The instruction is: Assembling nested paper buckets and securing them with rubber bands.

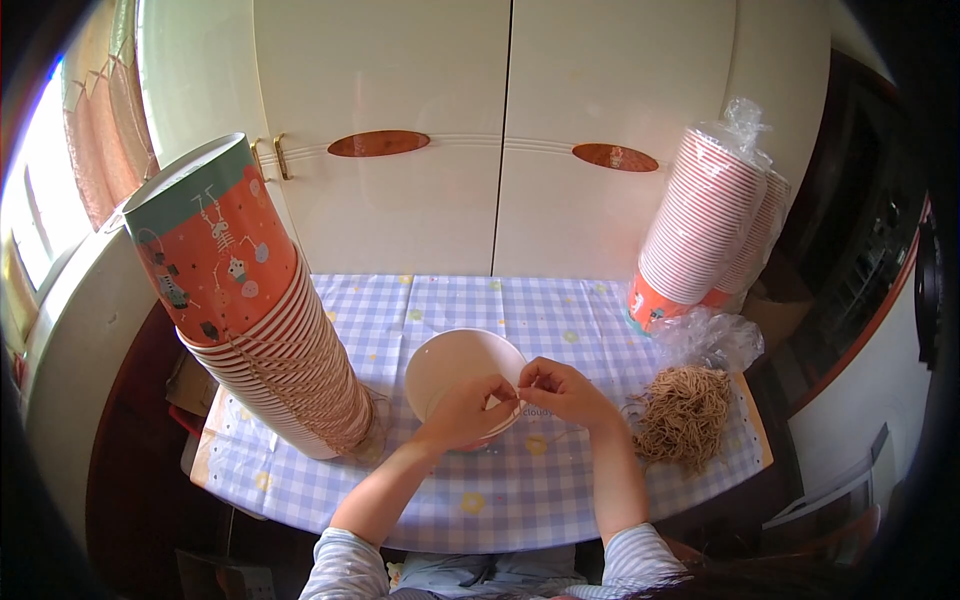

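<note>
A white-lined paper bucket (462, 357) stands mouth up on the table in front of me. At its right rim my left hand (470, 408) and my right hand (560, 390) meet, fingertips pinched close together. Between them shows a tiny bit of what looks like thin string, mostly hidden by the fingers. My left forearm and hand cover part of the bucket's near side. To the right of my right hand lies a tangled heap of tan string (685, 415).
A tall, leaning stack of orange and green paper buckets (270, 330), with string loops hanging along it, stands at the left. Plastic-wrapped stacked buckets (700, 215) and a crumpled clear bag (710, 338) are at the back right. A checked tablecloth (380, 500) covers the table; cabinet doors (400, 230) rise behind.
</note>
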